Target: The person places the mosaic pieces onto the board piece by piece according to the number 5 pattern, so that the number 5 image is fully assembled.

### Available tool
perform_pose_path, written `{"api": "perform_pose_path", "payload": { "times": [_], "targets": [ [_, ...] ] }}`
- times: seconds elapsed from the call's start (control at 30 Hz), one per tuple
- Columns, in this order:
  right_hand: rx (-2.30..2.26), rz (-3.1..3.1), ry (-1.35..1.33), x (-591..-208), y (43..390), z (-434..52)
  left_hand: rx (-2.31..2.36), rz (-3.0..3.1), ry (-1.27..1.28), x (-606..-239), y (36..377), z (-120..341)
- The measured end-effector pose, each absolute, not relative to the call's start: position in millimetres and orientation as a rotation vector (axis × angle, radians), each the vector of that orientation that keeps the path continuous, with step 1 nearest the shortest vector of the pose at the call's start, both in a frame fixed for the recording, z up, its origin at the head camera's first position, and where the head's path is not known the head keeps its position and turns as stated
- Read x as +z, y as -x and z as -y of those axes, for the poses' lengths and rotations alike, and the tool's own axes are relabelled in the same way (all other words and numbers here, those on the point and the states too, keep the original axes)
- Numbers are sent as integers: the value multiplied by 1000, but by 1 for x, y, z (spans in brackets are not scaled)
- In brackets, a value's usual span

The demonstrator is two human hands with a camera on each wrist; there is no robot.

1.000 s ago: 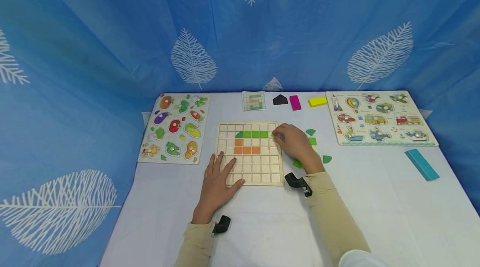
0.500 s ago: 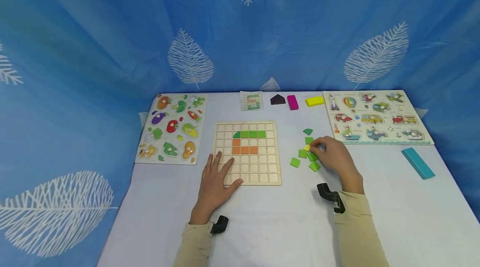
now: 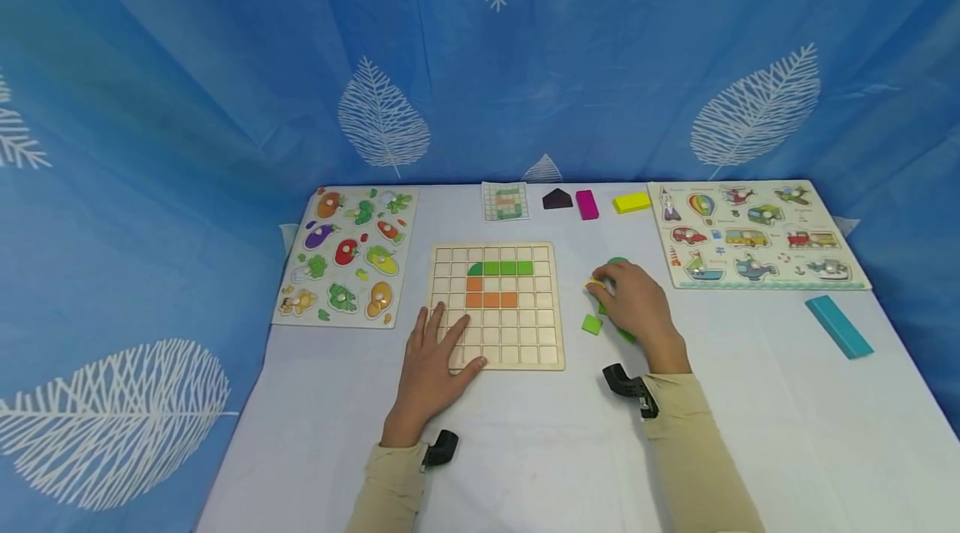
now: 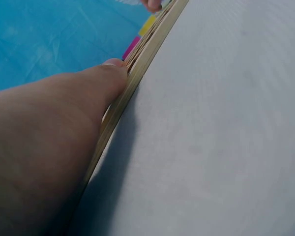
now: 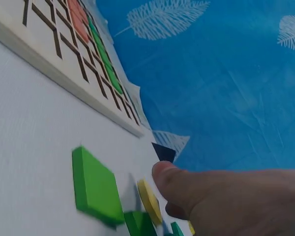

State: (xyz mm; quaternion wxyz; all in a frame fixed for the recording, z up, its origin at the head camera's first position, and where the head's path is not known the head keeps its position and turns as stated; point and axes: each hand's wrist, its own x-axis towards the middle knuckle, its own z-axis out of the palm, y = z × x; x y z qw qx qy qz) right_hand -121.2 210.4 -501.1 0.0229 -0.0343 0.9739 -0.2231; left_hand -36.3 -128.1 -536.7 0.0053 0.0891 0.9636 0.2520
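1. On the near left of the grid board (image 3: 527,337), resting left hand (image 3: 431,372) with fingers spread, gripping nothing.
2. Right of the board, pinching a yellow piece (image 3: 595,283) in right hand (image 3: 636,306), among loose green tiles (image 3: 592,324) partly hidden by it.
3. Across the board's far half, showing a green row (image 3: 507,268) with orange squares (image 3: 491,300) nearer.
4. Beyond the board, showing a pattern card (image 3: 506,201), then dark (image 3: 557,199), magenta (image 3: 587,205) and yellow blocks (image 3: 632,202) rightward.
5. Far left, showing a vegetable puzzle (image 3: 356,271); far right, a vehicle puzzle (image 3: 757,258).
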Motion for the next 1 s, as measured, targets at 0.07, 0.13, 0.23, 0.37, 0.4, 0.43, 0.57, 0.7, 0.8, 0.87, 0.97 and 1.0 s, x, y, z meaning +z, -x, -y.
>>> {"api": "perform_pose_path", "payload": {
  "times": [0.07, 0.13, 0.23, 0.37, 0.4, 0.43, 0.57, 0.7, 0.8, 0.87, 0.97, 1.0],
  "targets": [
    [-686, -3027, 91, -503, 123, -208, 788, -3016, -283, -536, 36, 128],
    [-679, -3015, 89, -505, 125, -205, 790, -3019, -294, -535, 36, 127],
    [-703, -2972, 130, -505, 126, -203, 793, -3014, -297, -535, 35, 126],
    [-731, -2972, 151, -503, 127, -202, 791, -3021, -285, -535, 35, 127],
    [-732, -2982, 133, -503, 127, -202, 789, -3025, -284, -535, 35, 127],
    [-727, -2994, 110, -503, 126, -202, 791, -3026, -284, -535, 35, 127],
    [-715, -2994, 60, -504, 126, -202, 795, -3025, -282, -536, 35, 128],
    [-736, -2974, 117, -504, 125, -201, 798, -3021, -279, -537, 36, 128],
    [-728, -2976, 116, -504, 125, -200, 796, -3020, -279, -538, 37, 128],
    [-714, -2978, 105, -506, 125, -200, 803, -3022, -282, -538, 37, 129],
    [-716, -2978, 96, -509, 125, -200, 810, -3024, -286, -538, 37, 129],
    [-722, -2979, 98, -510, 125, -199, 810, -3023, -285, -538, 37, 129]
  ]
}}
